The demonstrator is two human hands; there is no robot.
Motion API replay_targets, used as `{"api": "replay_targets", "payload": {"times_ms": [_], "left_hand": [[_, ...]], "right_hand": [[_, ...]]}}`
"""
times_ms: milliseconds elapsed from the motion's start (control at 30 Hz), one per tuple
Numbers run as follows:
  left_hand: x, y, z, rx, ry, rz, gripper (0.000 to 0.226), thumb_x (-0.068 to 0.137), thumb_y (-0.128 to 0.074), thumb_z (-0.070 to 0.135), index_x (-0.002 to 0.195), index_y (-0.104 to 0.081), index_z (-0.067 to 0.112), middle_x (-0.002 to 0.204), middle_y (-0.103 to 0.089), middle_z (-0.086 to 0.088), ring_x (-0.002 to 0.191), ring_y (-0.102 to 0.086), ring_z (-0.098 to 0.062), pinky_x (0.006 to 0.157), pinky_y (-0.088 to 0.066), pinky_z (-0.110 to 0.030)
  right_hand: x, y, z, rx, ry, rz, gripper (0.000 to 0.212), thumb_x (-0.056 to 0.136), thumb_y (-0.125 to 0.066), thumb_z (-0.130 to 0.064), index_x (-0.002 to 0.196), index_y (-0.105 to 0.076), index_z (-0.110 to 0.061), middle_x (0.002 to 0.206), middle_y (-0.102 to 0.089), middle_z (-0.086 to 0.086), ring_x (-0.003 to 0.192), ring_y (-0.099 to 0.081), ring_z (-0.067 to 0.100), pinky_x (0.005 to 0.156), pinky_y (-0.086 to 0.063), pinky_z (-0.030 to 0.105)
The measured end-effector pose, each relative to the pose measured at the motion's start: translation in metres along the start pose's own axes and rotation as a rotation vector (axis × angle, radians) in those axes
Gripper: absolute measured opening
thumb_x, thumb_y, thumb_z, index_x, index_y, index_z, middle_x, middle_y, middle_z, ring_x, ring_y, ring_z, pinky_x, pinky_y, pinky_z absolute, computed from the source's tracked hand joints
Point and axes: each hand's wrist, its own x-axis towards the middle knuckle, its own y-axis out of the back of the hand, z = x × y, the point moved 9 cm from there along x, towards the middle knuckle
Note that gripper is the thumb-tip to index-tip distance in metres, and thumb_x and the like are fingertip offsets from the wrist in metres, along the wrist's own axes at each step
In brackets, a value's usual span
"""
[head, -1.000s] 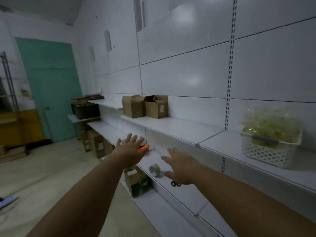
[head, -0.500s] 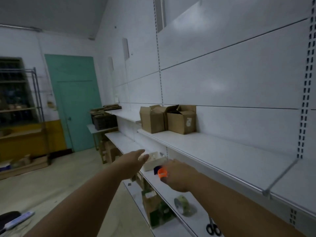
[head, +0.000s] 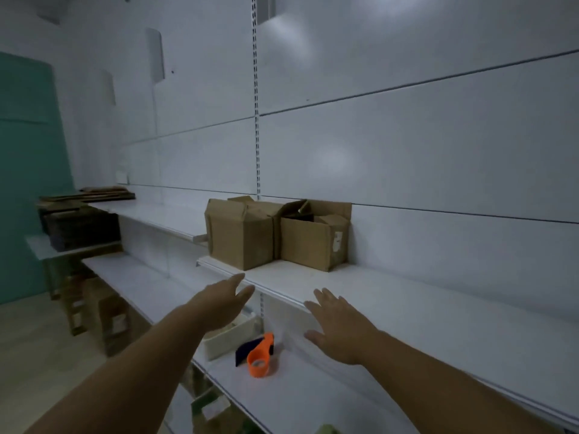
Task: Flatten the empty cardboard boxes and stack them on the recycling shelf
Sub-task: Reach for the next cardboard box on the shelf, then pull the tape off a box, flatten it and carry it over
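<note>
Two brown cardboard boxes stand side by side on the white upper shelf [head: 391, 296]. The left box [head: 239, 238] has its flaps folded over; the right box [head: 315, 238] is open at the top. My left hand [head: 224, 300] reaches forward with fingers apart, just below and in front of the left box, holding nothing. My right hand [head: 340, 325] is spread flat, palm down, over the shelf's front edge to the right, also empty. A pile of flattened cardboard [head: 91, 195] lies on the far left shelf.
An orange tape dispenser [head: 260, 358] and a white tray [head: 227, 336] sit on the lower shelf under my hands. More cardboard boxes [head: 103, 314] stand on the floor at left, a dark crate [head: 81, 227] on a side shelf, and a teal door [head: 28, 170] beyond.
I have moved closer to the two boxes. Both hands rose from the lower shelf toward the upper shelf's edge. The orange tape dispenser, near my right hand before, now lies on the lower shelf.
</note>
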Motion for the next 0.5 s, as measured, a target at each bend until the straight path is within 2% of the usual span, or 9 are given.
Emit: {"api": "replay_targets", "payload": {"times_ms": [133,267,400,500], "left_hand": [[0.051,-0.009,-0.003,-0.154,-0.067,-0.004,0.061,0.092,-0.034,0.054,0.144,-0.027,0.022,0.148,-0.039,-0.007,0.132,-0.039,-0.024,0.105,-0.033,-0.037],[0.093,-0.025,0.008,-0.234,-0.164,-0.046,0.059,0.092,-0.038,0.052,0.144,-0.026,0.026,0.148,-0.038,-0.002,0.129,-0.043,-0.022,0.105,-0.038,-0.039],[0.136,-0.037,0.015,-0.227,-0.223,-0.067,0.059,0.092,-0.044,0.048,0.144,-0.025,0.027,0.145,-0.040,0.001,0.123,-0.047,-0.020,0.096,-0.043,-0.030],[0.160,-0.048,0.015,-0.250,-0.239,-0.091,0.057,0.091,-0.047,0.045,0.143,-0.026,0.031,0.141,-0.044,0.004,0.115,-0.051,-0.015,0.089,-0.046,-0.026]], "right_hand": [[0.032,-0.001,0.035,0.182,-0.172,0.096,0.063,0.096,-0.034,-0.048,0.149,-0.012,-0.021,0.160,-0.001,0.003,0.146,0.002,0.015,0.116,-0.003,0.030],[0.065,0.007,0.082,0.403,-0.385,0.267,0.061,0.095,-0.044,-0.042,0.146,-0.022,-0.018,0.154,-0.025,0.005,0.139,-0.027,0.018,0.110,-0.023,0.028],[0.113,0.012,0.119,0.573,-0.444,0.390,0.068,0.091,-0.053,-0.038,0.146,-0.017,-0.024,0.147,-0.040,0.008,0.125,-0.046,0.027,0.095,-0.038,0.029],[0.153,0.022,0.142,0.778,-0.473,0.567,0.081,0.085,-0.063,-0.033,0.147,-0.011,-0.032,0.150,-0.034,0.004,0.128,-0.043,0.026,0.090,-0.038,0.027]]}}
